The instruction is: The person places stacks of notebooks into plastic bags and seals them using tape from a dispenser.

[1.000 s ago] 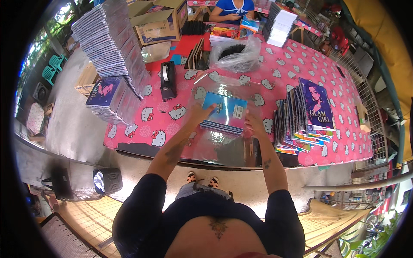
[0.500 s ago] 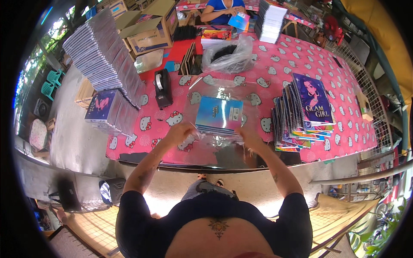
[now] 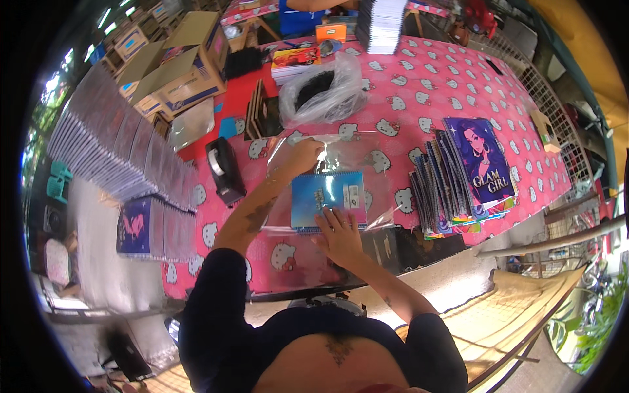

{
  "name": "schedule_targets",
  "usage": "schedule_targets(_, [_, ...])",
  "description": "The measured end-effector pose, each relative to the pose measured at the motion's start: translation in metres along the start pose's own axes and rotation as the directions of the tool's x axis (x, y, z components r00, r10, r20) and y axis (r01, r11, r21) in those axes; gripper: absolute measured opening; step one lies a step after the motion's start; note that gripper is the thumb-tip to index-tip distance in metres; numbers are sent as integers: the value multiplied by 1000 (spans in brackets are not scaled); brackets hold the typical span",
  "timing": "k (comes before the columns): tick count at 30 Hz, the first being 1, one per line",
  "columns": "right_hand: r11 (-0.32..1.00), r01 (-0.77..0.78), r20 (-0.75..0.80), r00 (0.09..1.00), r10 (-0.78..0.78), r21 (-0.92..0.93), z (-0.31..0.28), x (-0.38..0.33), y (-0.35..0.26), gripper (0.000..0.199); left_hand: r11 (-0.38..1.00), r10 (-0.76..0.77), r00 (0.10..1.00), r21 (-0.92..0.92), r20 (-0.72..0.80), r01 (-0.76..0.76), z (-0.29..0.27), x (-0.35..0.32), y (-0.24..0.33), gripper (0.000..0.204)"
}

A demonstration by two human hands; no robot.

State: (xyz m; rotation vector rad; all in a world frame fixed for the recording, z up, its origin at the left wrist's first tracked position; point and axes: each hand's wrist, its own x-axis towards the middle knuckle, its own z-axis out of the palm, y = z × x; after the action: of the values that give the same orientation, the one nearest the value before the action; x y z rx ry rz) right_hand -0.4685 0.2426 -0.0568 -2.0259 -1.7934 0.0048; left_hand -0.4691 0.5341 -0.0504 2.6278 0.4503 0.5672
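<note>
A blue spiral notebook (image 3: 304,196) with a white label lies on a clear plastic sheet (image 3: 379,180) on the table in front of me. My right hand (image 3: 340,237) rests on the notebook's near part, open, fingers spread. Beyond the notebook's far edge, my left hand (image 3: 305,159) is closed at the far part of the sheet, apparently pinching the film; its fingertips show only partly. A black tape dispenser (image 3: 224,171) stands left of the notebook. To the right rises a pile of spiral notebooks (image 3: 481,160), the top one purple with a drawn figure.
Tall stacks of plastic-wrapped notebooks (image 3: 124,141) stand at the left edge. Behind are an open cardboard box (image 3: 187,69), a clear bag with black contents (image 3: 327,95), and a stack of notebooks (image 3: 382,26). A co-worker in blue (image 3: 298,18) is across the table (image 3: 452,98).
My left hand has moved from the notebook's near left corner to beyond its far edge. My right hand has come onto the notebook and flattened. The view has shifted.
</note>
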Motion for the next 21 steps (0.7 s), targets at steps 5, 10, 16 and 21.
schedule_targets(5, [1000, -17, 46, 999, 18, -18, 0, 5, -3, 53, 934, 62, 998, 351, 15, -63, 63, 23, -50, 14])
schedule_targets(10, [999, -32, 24, 999, 32, -24, -1, 6, 0, 52, 975, 68, 997, 215, -42, -57, 44, 36, -39, 27])
schedule_targets(16, [999, -7, 11, 1000, 8, -34, -2, 7, 3, 53, 928, 119, 985, 367, -124, -66, 54, 27, -39, 25])
schedule_targets(21, [1000, 7, 3, 1000, -7, -18, -5, 4, 2, 54, 930, 74, 997, 363, -25, -60, 38, 28, -28, 23])
